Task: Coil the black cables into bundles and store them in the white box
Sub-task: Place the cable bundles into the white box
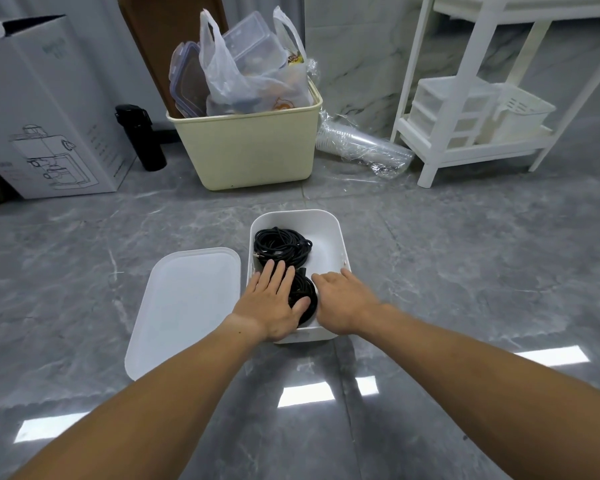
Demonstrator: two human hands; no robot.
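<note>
Two bundles of black cable lie in the white box (329,237), which sits on the grey floor (465,271). The far bundle (281,245) is a round coil at the back left of the box. The near bundle (303,289) lies at the front of the box, between the two hands.

The left hand (274,303) lies flat on the near bundle with its fingers straight and a little spread. The fingertips reach almost to the far bundle, and the thumb presses on the coil. The right hand (340,299) rests on the right side of the box, at the front rim. Its fingers bend down into the box beside the near bundle. You cannot tell if they hold the cable.

The box's white lid (187,306) lies flat on the floor, just to the left of the box and touching it.

Farther back on the floor stands a cream bin (253,150) full of plastic bags and clear food containers. A black bottle (141,136) stands to its left, next to a big white cardboard box (49,109). To the right of the bin lies a sleeve of clear cups (361,147), and then a white shelf rack (471,98) with small drawers.
</note>
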